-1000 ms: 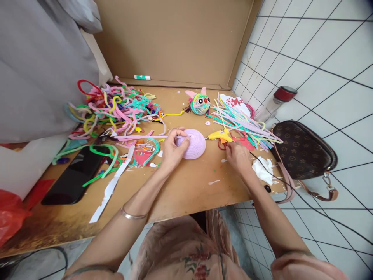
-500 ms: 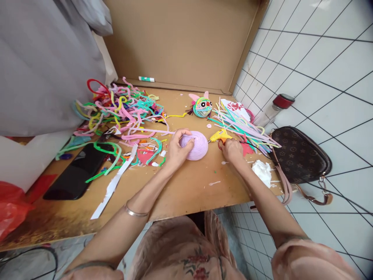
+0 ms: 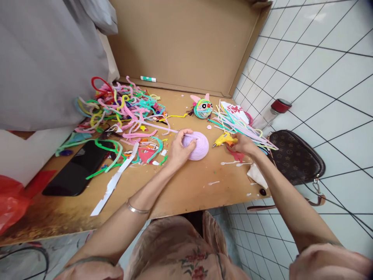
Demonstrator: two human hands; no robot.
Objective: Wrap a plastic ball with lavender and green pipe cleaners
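My left hand (image 3: 181,148) is closed on a lilac ball (image 3: 201,147) wound in coils, its thumb pressing on the upper side. A loose lilac strand (image 3: 159,126) runs from the ball to the upper left. In my right hand (image 3: 244,144) is a yellow glue gun (image 3: 223,139), gripped at its handle, with the nozzle pointing left toward the ball but apart from it. The fingers partly hide the handle. Under that hand lies a red scrap (image 3: 235,154).
Behind stands a finished-looking striped animal head (image 3: 203,108) with pink ears. Tangled pipe cleaners (image 3: 122,105) pile up at left, straight ones (image 3: 247,126) at right. A black phone (image 3: 78,169), a paper strip (image 3: 116,181), a brown bag (image 3: 294,155) and a bottle (image 3: 272,112) lie around.
My right hand has drawn the glue gun to the right, away from the ball. My left hand still holds the ball in nearly the same place.
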